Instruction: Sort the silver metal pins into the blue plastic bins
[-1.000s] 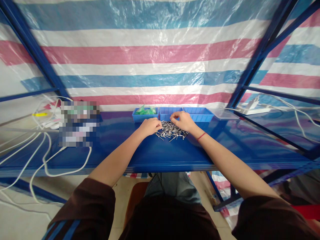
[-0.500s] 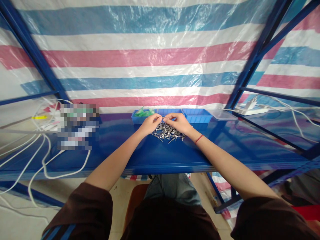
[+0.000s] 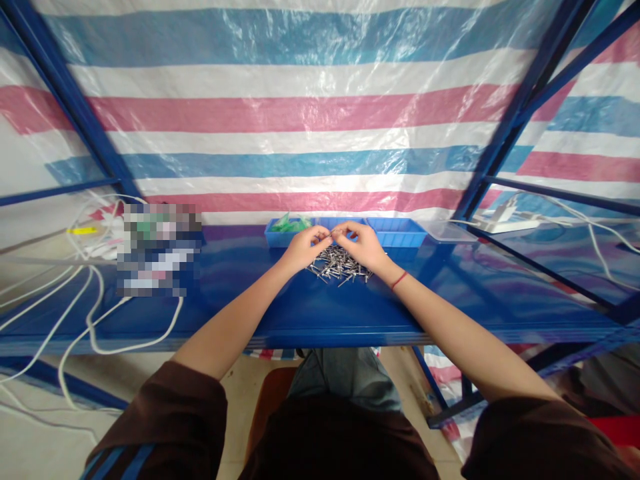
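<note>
My left hand (image 3: 307, 247) and my right hand (image 3: 364, 245) meet at the fingertips, just over the far side of a pile of small silver metal pins (image 3: 340, 265) that look like rivets. The fingers of each hand are closed in a pinch. Whatever lies between them is too small to make out. Behind the hands stand three blue bins: the left bin (image 3: 274, 239) has green plastic pieces (image 3: 293, 225) in it, the middle bin (image 3: 325, 223) is partly covered by my hands, and the right bin (image 3: 400, 233) is in plain view.
The blue table (image 3: 300, 313) carries everything. White cables (image 3: 97, 293) and a blurred-out patch (image 3: 157, 250) lie at the left. At the right are a clear plastic sheet (image 3: 450, 231) and a white power strip (image 3: 510, 221). Blue frame posts (image 3: 520, 120) rise at both sides.
Both hands have shifted slightly to the right in the picture, and their fingertips have come together. The pile and bins look the same.
</note>
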Motion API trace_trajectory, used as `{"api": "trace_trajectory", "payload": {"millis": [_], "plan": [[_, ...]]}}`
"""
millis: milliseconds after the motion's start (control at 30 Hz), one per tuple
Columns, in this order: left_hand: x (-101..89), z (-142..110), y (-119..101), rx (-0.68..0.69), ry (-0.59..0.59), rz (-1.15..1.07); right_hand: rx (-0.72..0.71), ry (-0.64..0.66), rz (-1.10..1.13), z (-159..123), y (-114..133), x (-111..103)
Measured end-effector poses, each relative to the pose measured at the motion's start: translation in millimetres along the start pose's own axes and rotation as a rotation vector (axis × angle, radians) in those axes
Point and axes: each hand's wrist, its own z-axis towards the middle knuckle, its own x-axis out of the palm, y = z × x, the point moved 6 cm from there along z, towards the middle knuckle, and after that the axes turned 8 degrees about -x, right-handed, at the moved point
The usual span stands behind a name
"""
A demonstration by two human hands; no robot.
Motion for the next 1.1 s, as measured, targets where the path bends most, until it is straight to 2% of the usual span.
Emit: {"api": "trace_trajectory", "payload": {"millis": [167, 267, 400, 533, 667, 867, 1100], "plan": [[-13.5, -3, -12, 0.136, -0.141, 0.174, -0.108, 0.062, -0.117, 1, 8, -2], [-15.1, -3, -13, 0.158, -0.151, 0.24, -0.086, 0.119, -0.146, 1, 1, -1], [-12.5, -1, -3, 0.063, -0.109, 0.264, 0.029, 0.097, -0.245, 5, -21, -6], [-7.9, 3, 11, 0.008, -0.018, 0.35, 0.154, 0.003, -0.558, 9, -45, -23], [-7.7, 6, 26, -0.037, 0.079, 0.455, 0.223, 0.013, -0.765, 8, -57, -32], [-3.9, 3, 32, -0.06, 0.216, 0.535, 0.23, -0.009, -0.649, 2, -60, -36], [9.6, -2, 22, 0.028, 0.255, 0.642, 0.166, 0.061, -0.523, 1, -54, -20]]}}
